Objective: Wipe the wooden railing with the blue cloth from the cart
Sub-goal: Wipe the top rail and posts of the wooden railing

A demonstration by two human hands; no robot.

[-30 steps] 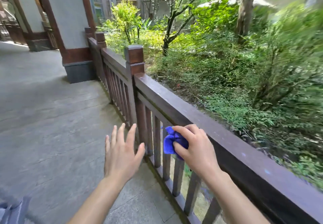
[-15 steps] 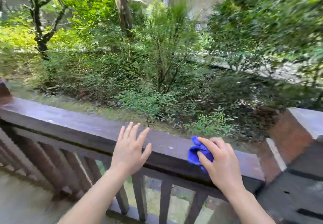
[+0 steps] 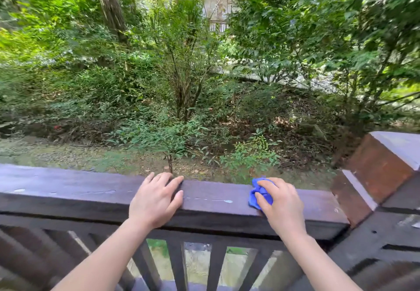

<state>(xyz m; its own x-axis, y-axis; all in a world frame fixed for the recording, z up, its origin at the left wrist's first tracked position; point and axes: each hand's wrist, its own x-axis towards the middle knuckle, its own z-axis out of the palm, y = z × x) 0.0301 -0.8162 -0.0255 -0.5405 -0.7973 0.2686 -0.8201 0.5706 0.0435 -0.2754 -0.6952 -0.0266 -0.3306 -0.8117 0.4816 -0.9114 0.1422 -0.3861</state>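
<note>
The dark brown wooden railing [image 3: 68, 195] runs across the lower part of the head view, its flat top rail facing me. My right hand [image 3: 281, 204] presses a bunched blue cloth [image 3: 258, 194] onto the top rail near its right end, fingers closed over it. Only the left part of the cloth shows past my fingers. My left hand [image 3: 156, 200] lies flat on the top rail about a hand's width to the left of the cloth, fingers spread and holding nothing. The cart is not in view.
A square reddish-brown post [image 3: 381, 168] with a pale cap ends the rail at the right. Vertical balusters [image 3: 177, 265] stand below the rail. Beyond it lie a gravel strip, shrubs [image 3: 181, 81] and trees.
My view swung from along the railing to face it squarely. My left hand came down onto the top rail. My right hand set the cloth on the rail's top.
</note>
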